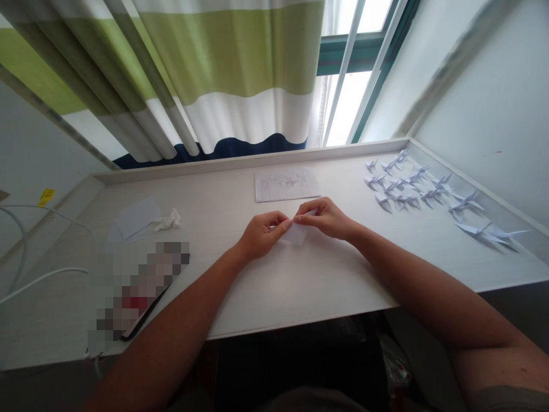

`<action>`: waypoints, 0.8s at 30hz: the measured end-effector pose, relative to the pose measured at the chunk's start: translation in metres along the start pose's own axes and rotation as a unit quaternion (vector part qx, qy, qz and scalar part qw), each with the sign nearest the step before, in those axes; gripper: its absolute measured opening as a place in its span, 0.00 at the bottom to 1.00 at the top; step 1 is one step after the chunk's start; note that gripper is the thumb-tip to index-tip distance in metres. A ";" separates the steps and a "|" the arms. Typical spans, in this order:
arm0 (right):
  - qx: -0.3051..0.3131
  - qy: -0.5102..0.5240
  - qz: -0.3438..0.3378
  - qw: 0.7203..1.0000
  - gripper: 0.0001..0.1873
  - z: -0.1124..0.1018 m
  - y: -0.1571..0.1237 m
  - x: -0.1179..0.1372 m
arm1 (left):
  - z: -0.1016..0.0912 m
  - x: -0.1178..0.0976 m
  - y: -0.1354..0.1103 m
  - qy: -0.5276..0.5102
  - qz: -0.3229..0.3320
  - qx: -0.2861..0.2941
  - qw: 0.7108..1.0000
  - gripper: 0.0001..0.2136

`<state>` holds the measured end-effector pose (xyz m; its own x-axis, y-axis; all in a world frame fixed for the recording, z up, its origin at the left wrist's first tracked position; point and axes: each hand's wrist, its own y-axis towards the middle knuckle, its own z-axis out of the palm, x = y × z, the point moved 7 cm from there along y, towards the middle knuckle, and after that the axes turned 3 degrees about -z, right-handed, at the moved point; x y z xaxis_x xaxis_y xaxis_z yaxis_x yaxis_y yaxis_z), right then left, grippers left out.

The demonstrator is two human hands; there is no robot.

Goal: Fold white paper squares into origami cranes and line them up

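Observation:
A small piece of folded white paper (pixel 295 233) is held just above the middle of the desk, between my two hands. My left hand (pixel 265 233) pinches its left side, thumb and index finger pressed together. From the other side my right hand (pixel 326 217) grips it, with the fingertips of both hands nearly meeting at the top. Part of the paper is hidden behind the fingers. Behind my hands lies a printed sheet (pixel 285 186). Several folded white paper cranes (pixel 403 183) stand in loose rows at the back right of the desk.
On the left lie loose white paper sheets (pixel 137 220) and a crumpled tissue (pixel 168 220). A pixelated phone-like object (pixel 146 294) rests near my left forearm. White cables (pixel 47 280) cross the left edge. A raised rim (pixel 257 159) runs along the back, below a curtain (pixel 249 57).

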<state>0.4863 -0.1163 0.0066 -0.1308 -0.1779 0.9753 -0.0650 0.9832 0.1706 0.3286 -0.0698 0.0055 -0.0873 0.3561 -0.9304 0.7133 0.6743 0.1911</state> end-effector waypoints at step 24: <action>-0.059 0.051 -0.026 0.997 0.16 -0.016 0.005 -0.005 | -0.005 0.009 0.001 -0.142 -0.057 -0.014 0.988 0.27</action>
<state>0.5026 -0.1103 0.0050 -0.0290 -0.2301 0.9727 0.0479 0.9717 0.2313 0.3246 -0.0625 -0.0015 0.0350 0.0839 -0.9959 0.6905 0.7183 0.0848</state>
